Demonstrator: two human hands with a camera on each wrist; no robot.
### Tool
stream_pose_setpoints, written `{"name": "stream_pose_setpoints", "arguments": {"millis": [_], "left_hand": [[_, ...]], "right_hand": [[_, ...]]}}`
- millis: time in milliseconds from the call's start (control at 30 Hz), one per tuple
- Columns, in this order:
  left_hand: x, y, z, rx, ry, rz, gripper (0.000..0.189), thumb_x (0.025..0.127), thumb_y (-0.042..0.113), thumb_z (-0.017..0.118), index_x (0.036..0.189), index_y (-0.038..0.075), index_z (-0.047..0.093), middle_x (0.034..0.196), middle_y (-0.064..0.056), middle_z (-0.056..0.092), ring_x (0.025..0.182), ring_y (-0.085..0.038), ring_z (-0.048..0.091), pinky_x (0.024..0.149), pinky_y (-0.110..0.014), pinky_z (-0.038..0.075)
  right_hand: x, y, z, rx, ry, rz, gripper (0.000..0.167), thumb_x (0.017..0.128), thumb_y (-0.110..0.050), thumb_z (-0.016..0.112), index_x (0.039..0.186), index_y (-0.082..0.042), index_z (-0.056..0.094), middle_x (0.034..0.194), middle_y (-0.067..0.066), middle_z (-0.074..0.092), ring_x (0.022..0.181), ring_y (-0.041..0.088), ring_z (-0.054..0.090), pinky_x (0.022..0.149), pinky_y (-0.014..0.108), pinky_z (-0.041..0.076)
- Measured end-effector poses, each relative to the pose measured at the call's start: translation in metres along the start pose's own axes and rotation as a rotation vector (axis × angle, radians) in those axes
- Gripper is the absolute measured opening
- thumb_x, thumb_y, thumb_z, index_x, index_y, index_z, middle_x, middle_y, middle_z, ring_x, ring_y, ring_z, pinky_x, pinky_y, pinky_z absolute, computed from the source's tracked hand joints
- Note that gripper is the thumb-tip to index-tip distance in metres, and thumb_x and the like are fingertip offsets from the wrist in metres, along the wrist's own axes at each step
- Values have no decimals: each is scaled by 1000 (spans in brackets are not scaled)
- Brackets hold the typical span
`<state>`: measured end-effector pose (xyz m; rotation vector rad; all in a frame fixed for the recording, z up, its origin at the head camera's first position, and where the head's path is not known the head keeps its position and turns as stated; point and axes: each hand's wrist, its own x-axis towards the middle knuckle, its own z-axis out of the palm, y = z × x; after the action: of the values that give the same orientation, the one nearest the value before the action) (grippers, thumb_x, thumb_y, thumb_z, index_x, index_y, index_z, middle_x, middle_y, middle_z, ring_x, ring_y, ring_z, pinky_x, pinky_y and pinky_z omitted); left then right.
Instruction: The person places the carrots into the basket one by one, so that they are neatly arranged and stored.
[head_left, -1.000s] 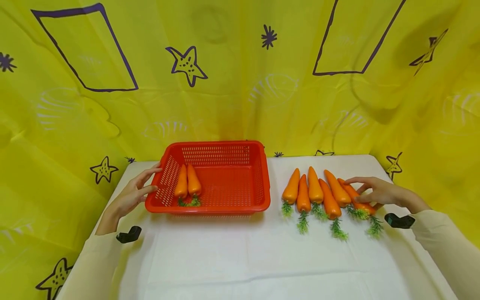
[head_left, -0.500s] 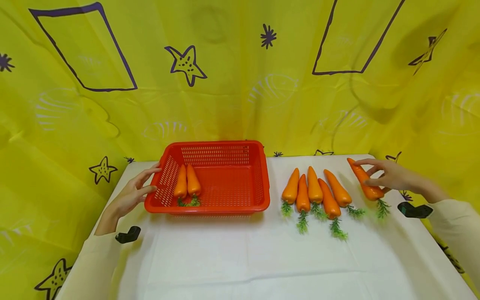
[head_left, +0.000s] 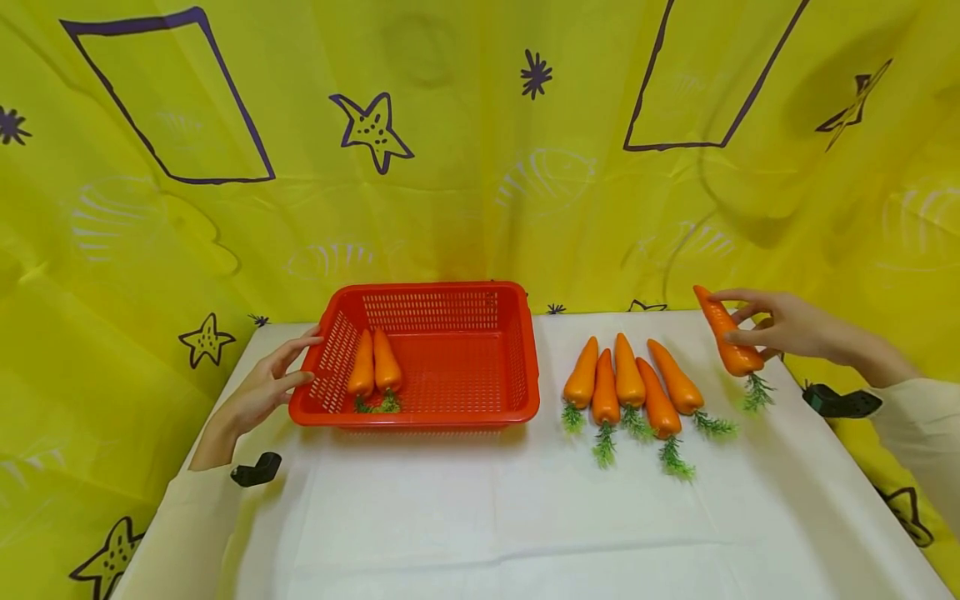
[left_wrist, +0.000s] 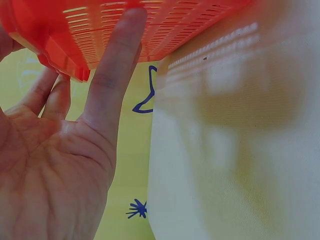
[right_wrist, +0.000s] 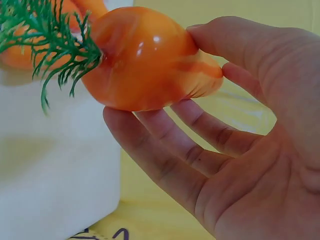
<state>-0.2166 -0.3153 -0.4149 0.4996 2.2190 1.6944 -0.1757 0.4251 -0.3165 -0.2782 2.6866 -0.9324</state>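
With thumb and fingertips, my right hand [head_left: 798,329] pinches an orange toy carrot [head_left: 737,360] above the table's right side. The carrot's tip points to the back, and its green leafy top hangs toward the front. In the right wrist view, the thumb lies on one side of this carrot [right_wrist: 142,60] and the fingers on the other. My left hand [head_left: 258,396] touches the left side of a red plastic basket [head_left: 412,417], its fingers fairly straight. Two carrots [head_left: 387,367] lie side by side in the basket's left part.
Several carrots [head_left: 630,375] lie in an uneven row on the white table [head_left: 480,500], right of the basket, leaves toward the front. A yellow curtain [head_left: 450,217] with drawn shapes hangs behind and at both sides.
My right hand has taken the rightmost carrot from the row, moved right and back, and lifted it. The left hand and basket have stayed in place.
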Motion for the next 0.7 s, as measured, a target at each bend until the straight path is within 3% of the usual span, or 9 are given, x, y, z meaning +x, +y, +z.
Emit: {"name": "stream_pose_setpoints", "arguments": {"millis": [133, 267, 500, 700], "left_hand": [[-2, -1, 0, -3, 4, -2, 55, 106, 8, 52, 158, 8, 34, 174, -4, 6, 148, -35, 29, 89, -35, 57], [-3, -1, 0, -5, 1, 5, 55, 106, 8, 52, 158, 7, 33, 174, -3, 5, 151, -44, 17, 88, -35, 57], [-3, -1, -1, 3, -4, 12, 55, 106, 7, 52, 158, 6, 34, 174, -3, 5, 151, -44, 16, 90, -35, 54], [-1, 0, -1, -7, -3, 9, 54, 106, 8, 54, 157, 8, 36, 174, -4, 4, 152, -45, 13, 89, -35, 55]], "right_hand": [[6, -14, -4, -6, -15, -19, 67, 99, -18, 70, 155, -3, 38, 134, 33, 52, 85, 20, 69, 68, 35, 61], [15, -34, -10, -23, -31, -57, 67, 99, -17, 70, 156, -4, 37, 134, 32, 53, 89, 22, 69, 69, 36, 61], [38, -86, -12, -36, -79, -98, 69, 99, -19, 71, 159, -13, 37, 135, 27, 53, 95, 28, 69, 71, 36, 60], [63, -133, -4, -46, -131, -137, 67, 99, -23, 72, 158, -19, 40, 133, 21, 57, 92, 26, 71, 73, 38, 60]]}}
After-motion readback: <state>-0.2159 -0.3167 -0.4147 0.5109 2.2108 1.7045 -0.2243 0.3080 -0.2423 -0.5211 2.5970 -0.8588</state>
